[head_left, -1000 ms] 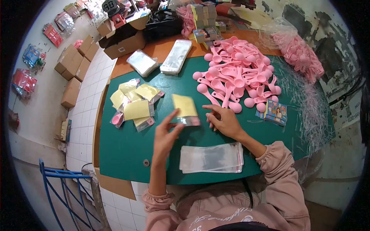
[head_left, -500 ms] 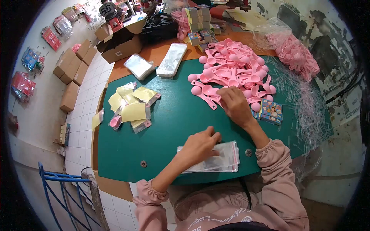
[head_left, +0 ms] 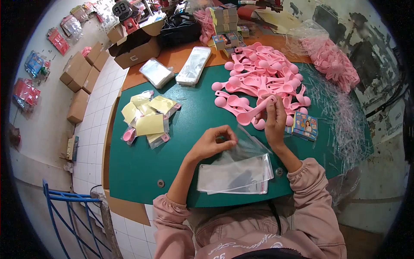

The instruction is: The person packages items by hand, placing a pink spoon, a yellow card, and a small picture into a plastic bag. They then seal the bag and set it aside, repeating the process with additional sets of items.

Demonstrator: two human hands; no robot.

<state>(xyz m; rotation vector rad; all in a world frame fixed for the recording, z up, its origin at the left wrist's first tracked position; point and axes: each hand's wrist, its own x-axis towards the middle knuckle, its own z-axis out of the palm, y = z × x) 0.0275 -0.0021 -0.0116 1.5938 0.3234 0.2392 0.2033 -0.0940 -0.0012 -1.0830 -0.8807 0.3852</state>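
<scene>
Left hand (head_left: 212, 143) is up off the table (head_left: 181, 142), thumb and fingertips pinched tight on the top edge of 1 clear bag (head_left: 246, 144). The bag trails away from that pinch, down and to the right, with its lower end resting on the stack (head_left: 235, 176) of flat bags at the near edge. So the bag sits right in the grip, hanging to the right of the fingers.

Right hand (head_left: 276, 124) is clamped on a pink spoon (head_left: 254, 113). The fingers hold it by the handle end, up high. The bowl points down and to the left, out past the fingers and just above the bag's raised edge (whether it touches the plastic, I cannot tell). Spoon and bag are close, and the 2 hands are near each other above the stack.

Behind the right hand lies the big pile (head_left: 263, 71) of pink spoons, spread across the far side of the table. Just to the right of the wrist is a small picture box (head_left: 305, 126). Over to the left, well apart from both hands, lies a cluster of filled packets (head_left: 148, 117) with yellow cards inside. 2 more bundles of clear bags (head_left: 195, 64) lie at the far edge.
</scene>
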